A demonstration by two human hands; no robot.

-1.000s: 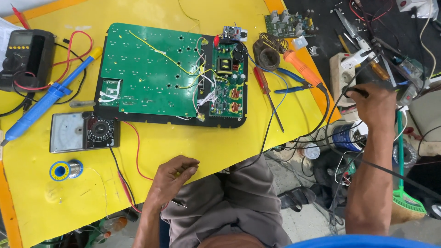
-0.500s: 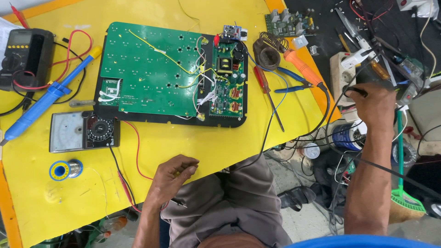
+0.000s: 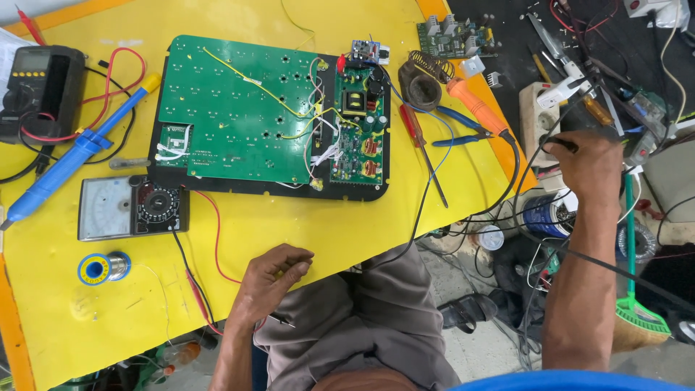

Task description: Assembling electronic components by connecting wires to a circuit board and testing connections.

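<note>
Black cable pinched in right hand; left grip curled, seemingly empty, beside green board

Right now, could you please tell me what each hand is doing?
Left hand: loosely curled on the yellow table, holding nothing visible.
Right hand: closed on a black plug.

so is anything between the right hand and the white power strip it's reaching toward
Nothing solid shows between them. The right hand pinches a black plug right beside the white power strip, at the yellow table's right edge. Only loose black cables run under the hand there.
</note>
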